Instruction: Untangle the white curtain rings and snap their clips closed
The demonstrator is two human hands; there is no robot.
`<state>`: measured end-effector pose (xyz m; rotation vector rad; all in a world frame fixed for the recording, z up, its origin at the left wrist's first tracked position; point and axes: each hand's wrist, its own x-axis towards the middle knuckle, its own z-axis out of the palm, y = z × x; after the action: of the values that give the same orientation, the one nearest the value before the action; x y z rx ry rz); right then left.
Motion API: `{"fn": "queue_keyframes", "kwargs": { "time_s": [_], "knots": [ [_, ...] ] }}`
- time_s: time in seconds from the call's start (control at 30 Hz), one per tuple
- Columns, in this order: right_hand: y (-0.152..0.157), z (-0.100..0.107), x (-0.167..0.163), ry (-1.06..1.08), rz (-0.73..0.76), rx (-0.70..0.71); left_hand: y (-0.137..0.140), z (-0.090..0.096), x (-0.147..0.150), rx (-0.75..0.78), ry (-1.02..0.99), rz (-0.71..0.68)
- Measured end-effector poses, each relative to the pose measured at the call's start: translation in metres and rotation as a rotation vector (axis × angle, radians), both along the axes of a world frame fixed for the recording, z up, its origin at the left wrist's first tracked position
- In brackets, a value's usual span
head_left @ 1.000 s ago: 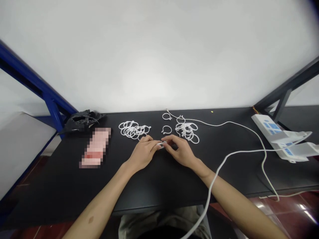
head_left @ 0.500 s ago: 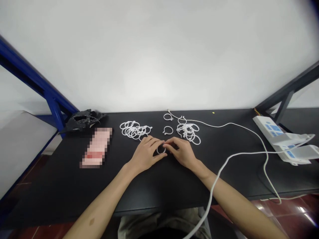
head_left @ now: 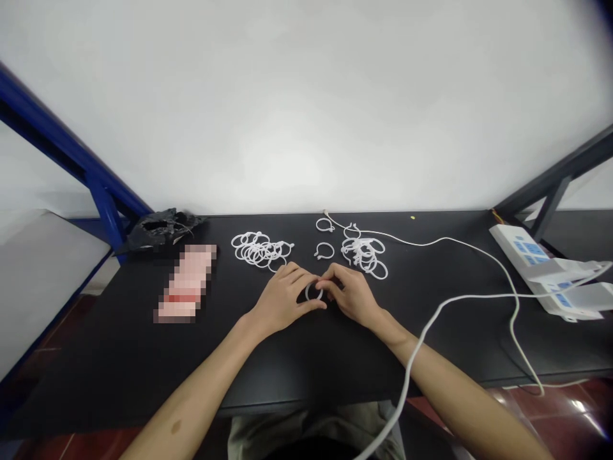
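Note:
Between my two hands, just above or on the black tabletop, is a white plastic ring (head_left: 307,292). My left hand (head_left: 278,297) curves around its left side, fingers at the top and thumb below. My right hand (head_left: 352,295) pinches the ring's upper right; the fingertips hide that part. Beyond them lie two single open-ended rings, a nearer ring (head_left: 326,257) and a farther ring (head_left: 318,223). A heap of white rings (head_left: 261,254) is to the left, and another heap of rings (head_left: 368,250) to the right, some with small clasp ends showing.
A white power strip (head_left: 514,246) rests at the right, its cable (head_left: 412,358) running in front of my right forearm. At the left are a pixelated pink item (head_left: 191,275) and a crumpled black plastic bag (head_left: 158,230). Blue frame bars (head_left: 103,207) flank the black table (head_left: 268,377).
My left thumb has moved slightly right and away from the ring's lower edge. The ring has turned or shifted a little in my fingers. The heaps look the same.

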<state>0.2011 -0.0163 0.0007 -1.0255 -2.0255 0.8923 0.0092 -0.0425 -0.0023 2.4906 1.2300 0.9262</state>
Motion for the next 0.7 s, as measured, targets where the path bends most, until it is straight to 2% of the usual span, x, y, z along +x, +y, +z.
{"fn": "queue_keyframes", "kwargs": {
  "time_s": [0.07, 0.13, 0.27, 0.33, 0.53, 0.7],
  "knots": [
    [0.001, -0.001, 0.0, -0.005, -0.028, 0.049, 0.001, 0.001, -0.001, 0.037, -0.001, 0.011],
    [0.004, -0.002, -0.002, -0.066, -0.074, 0.163, 0.005, 0.003, -0.007, 0.088, 0.005, 0.079],
    [0.015, -0.007, -0.009, -0.387, -0.162, 0.44, 0.019, 0.004, -0.032, 0.152, 0.039, 0.445],
    [0.021, -0.011, -0.012, -0.521, -0.154, 0.49, 0.028, 0.001, -0.046, 0.159, 0.051, 0.593],
    [0.021, -0.015, -0.009, -0.534, -0.065, 0.488, 0.041, -0.011, -0.063, 0.047, 0.119, 0.637],
    [0.012, -0.005, -0.004, -0.419, -0.007, 0.466, 0.03, -0.002, -0.054, 0.136, 0.058, 0.618]
  ]
}}
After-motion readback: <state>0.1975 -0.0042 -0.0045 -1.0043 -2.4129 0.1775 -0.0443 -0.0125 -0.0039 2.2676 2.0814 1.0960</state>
